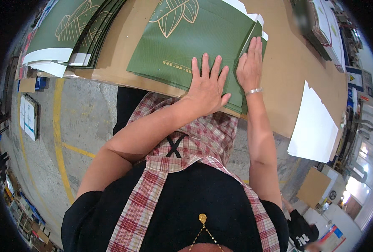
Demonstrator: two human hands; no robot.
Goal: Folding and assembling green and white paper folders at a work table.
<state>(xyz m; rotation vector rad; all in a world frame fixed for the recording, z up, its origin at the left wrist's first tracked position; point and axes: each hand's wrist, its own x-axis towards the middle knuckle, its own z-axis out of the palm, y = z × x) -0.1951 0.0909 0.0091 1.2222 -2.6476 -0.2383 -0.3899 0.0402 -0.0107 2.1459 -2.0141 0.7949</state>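
Observation:
A large green sheet of printed card, folded like a flat paper bag (169, 50), lies on the brown table in front of me. It carries a gold line drawing and a row of small gold marks, and white flaps stick out at its far right corner. My left hand (207, 84) rests flat on it with the fingers spread. Along the narrow folded strip at its right side lies my right hand (249, 69), fingers straight and close together, with a bracelet at the wrist. Neither hand grips anything.
A stack of similar green folded pieces (69, 38) lies at the table's left. White sheets (314, 126) overhang the right edge, and another pile (323, 33) stands at the far right. Below is a grey floor with yellow lines (57, 117). A person (302, 229) is at lower right.

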